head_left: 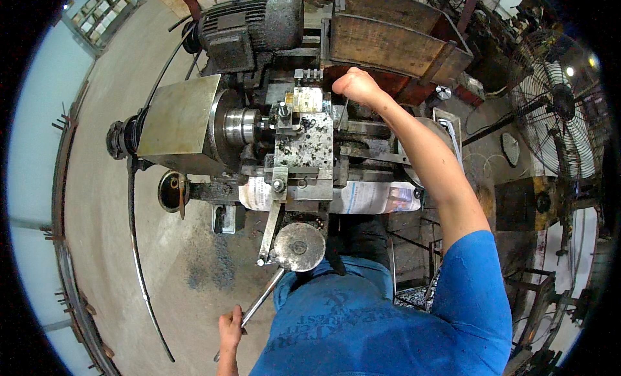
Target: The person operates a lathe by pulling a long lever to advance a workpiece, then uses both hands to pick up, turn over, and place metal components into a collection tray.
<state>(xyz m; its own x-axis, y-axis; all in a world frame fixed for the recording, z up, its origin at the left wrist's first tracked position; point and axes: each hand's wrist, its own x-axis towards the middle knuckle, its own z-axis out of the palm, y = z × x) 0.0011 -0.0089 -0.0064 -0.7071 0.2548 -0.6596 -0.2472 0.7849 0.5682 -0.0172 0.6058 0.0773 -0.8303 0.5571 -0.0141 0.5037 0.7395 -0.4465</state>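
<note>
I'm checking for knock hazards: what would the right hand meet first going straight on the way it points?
Probably the small ridged metal block just left of the right hand, though depth is unclear.

right hand (356,86) underside hidden; left forearm (228,365) cropped

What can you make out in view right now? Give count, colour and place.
motor: one, blackened grey, upper left
wooden box: one, brown, top centre
fan: one, dark, right
boxy cover: one, dull yellowish-grey, left of the chuck
chuck: one, silver, left of centre
metal slide: one, speckled grey, centre
paper: two visible stretches, mostly white, near side
round pot: one, dark, left
disc: one, grey, below the slide
lever: one, silver, lower centre
shirt: one, blue, bottom
left hand: one, bare, on the lever
right hand: one, bare, upper centre; grip hidden
</note>
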